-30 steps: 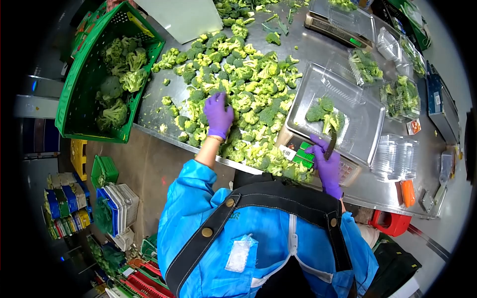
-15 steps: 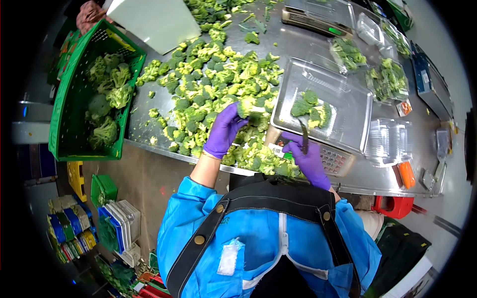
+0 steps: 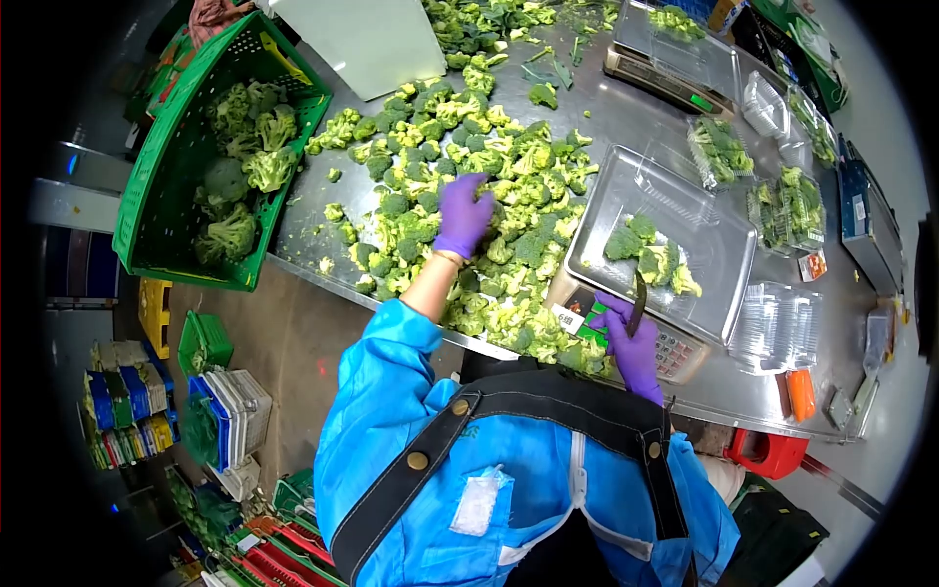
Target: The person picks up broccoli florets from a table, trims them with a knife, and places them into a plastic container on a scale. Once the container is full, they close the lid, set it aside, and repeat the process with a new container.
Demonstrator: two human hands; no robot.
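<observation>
My left hand (image 3: pixel 464 215), in a purple glove, is over the heap of broccoli florets (image 3: pixel 533 245) on the steel table. Its fingers are bent and a little apart, with nothing visible between them. In my right hand (image 3: pixel 633 344), also gloved in purple, is a knife (image 3: pixel 639 301) whose dark blade points up past the tray's near edge. A clear plastic tray (image 3: pixel 611 191) rests on the weighing scale (image 3: pixel 675 354). Several broccoli florets (image 3: pixel 657 262) lie together in that tray, one with its pale stalk toward the right.
A green crate (image 3: pixel 147 220) with large broccoli heads stands at the left, near a white box (image 3: pixel 367 44). Filled clear packs (image 3: pixel 787 210), stacked lids (image 3: pixel 778 328) and an orange object (image 3: pixel 800 394) are at the right. Another scale (image 3: pixel 665 83) sits farther back.
The floret that was in my left hand is now in the tray with the others. That hand is back over the heap. My right hand still holds the knife, and the view has shifted.
</observation>
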